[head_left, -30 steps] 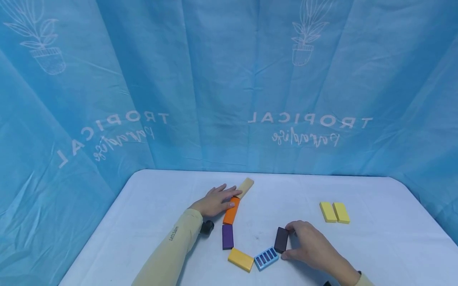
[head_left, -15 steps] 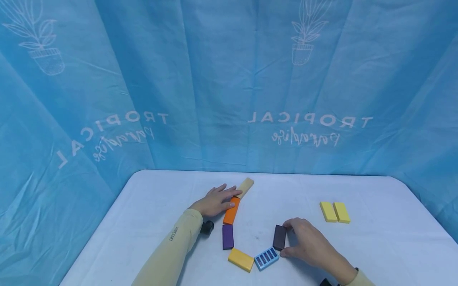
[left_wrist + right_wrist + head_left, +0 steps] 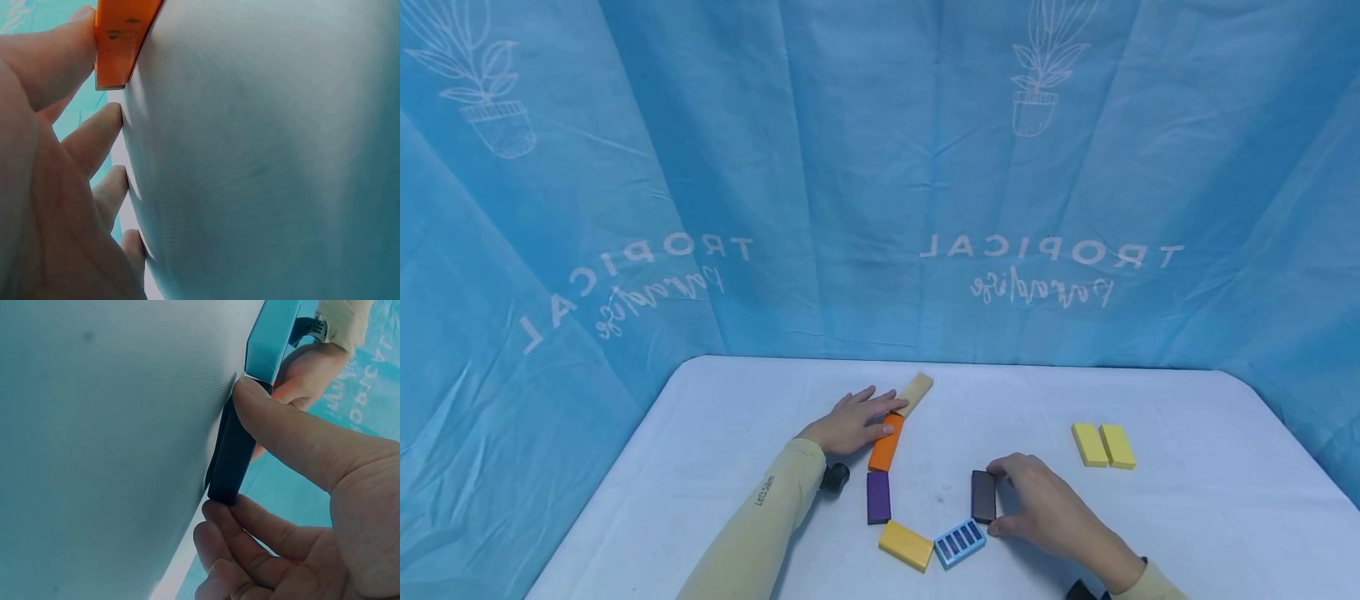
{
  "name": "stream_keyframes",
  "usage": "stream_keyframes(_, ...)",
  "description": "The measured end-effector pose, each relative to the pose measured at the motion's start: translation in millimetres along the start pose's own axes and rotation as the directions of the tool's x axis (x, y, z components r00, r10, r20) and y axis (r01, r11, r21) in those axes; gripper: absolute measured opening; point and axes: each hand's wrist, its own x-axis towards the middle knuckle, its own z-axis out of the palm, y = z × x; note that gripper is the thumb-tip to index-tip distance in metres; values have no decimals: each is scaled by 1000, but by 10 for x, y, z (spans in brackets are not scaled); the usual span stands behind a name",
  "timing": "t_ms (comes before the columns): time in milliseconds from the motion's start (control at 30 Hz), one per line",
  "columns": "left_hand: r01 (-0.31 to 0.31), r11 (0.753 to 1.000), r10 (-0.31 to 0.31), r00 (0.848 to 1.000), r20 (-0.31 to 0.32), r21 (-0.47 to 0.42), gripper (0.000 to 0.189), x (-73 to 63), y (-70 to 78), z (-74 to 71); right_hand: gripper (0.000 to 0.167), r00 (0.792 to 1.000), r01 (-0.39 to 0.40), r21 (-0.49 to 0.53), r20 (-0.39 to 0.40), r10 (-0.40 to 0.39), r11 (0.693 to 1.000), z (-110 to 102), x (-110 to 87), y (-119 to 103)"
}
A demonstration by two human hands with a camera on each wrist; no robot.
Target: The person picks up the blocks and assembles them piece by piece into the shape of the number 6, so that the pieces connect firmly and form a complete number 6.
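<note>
1. White bench (image 3: 1180, 517), rounded at its far corners; a small dark mark (image 3: 939, 500) on the surface inside the curve of blocks.
2. Behind and at the sides, a blue curtain (image 3: 865, 167) hangs in vertical folds, printed with white potted-plant drawings (image 3: 1036, 104) and lettering (image 3: 1050, 250), "TROPICAL Paradise", reading backwards.
3. Curve of blocks across the bench's middle, from the far end: beige block (image 3: 917, 392), orange block (image 3: 885, 450), purple block (image 3: 878, 498), amber block (image 3: 906, 546), light-blue block (image 3: 960, 543) with dark bars, black block (image 3: 983, 497). Neighbours meet or nearly meet.
4. Right grip (image 3: 1045, 508) pinches the black block, thumb at its near end, fingers at its far end; the block rests beside the light-blue one.
5. Left grip (image 3: 850, 423) lies with fingers spread, thumb on the orange block, fingertips by the beige one.
6. Off to the right, two yellow blocks (image 3: 1089, 445) side by side.
7. Pale sleeve (image 3: 760, 508) on the left arm.
</note>
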Motion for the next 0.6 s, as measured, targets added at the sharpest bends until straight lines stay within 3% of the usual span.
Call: stream_keyframes(600,-5,1000,5,1000,4,5,50,-4,1,-6,68,998,59,9,23,-59,998,12,40,11)
